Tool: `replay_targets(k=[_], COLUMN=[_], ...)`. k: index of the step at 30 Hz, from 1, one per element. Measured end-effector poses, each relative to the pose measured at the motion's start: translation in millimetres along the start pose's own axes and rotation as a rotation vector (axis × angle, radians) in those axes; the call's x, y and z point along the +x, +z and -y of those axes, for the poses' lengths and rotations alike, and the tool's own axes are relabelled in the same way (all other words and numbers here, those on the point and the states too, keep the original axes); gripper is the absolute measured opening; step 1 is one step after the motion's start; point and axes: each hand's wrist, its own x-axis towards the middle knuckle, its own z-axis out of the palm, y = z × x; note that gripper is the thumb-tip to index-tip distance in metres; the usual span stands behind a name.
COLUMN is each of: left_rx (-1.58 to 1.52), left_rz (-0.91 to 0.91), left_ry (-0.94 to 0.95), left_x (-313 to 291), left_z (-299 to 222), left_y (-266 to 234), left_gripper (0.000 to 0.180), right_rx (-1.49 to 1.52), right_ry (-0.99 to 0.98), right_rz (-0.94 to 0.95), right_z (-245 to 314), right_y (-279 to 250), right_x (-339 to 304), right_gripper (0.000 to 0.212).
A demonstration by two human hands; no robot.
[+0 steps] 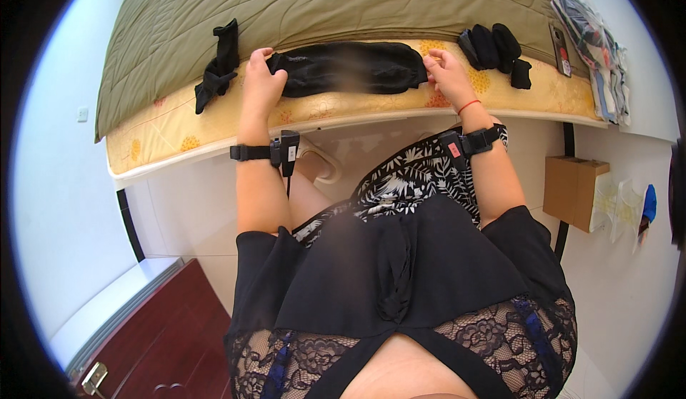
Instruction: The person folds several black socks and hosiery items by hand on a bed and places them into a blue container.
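Note:
A long piece of black sock-like cloth (350, 68) lies flat and stretched sideways along the near edge of the bed. At its left end is my left hand (263, 83), the thumb and fingers curled around the cloth's edge. The opposite end is pinched between the thumb and fingers of my right hand (450, 77). To the left, a loose, twisted black sock (218, 70) rests partly on the quilt and partly on the mattress. Several rolled black socks (493, 47) sit together to the right of my right hand, with a small folded black piece (521, 75) beside them.
An olive quilt (321, 6) covers the far part of the yellow patterned mattress (529, 102). A phone-like dark item (560, 50) and bagged clothes (593, 49) lie at the right end. Below right stands a cardboard box (575, 192); a dark red cabinet (157, 342) is at lower left.

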Motion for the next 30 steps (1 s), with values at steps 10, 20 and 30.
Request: replay_targets(k=[10, 20, 30], left_rx=[-0.278, 0.111, -0.161], left_rz=[0.060, 0.175, 0.139], left_ry=[0.527, 0.427, 0.287], left_x=[-11, -60, -62], left_z=[-68, -123, -115], left_y=[33, 88, 67], left_gripper=[0.013, 0.051, 0.019], right_rx=[-0.178, -0.327, 0.246], right_ry=[-0.180, -0.140, -0.085], right_rz=[-0.033, 0.137, 0.573], right_z=[14, 27, 59], right_y=[61, 59, 35], right_x=[-7, -9, -38], right_gripper=[0.041, 0.050, 0.069])
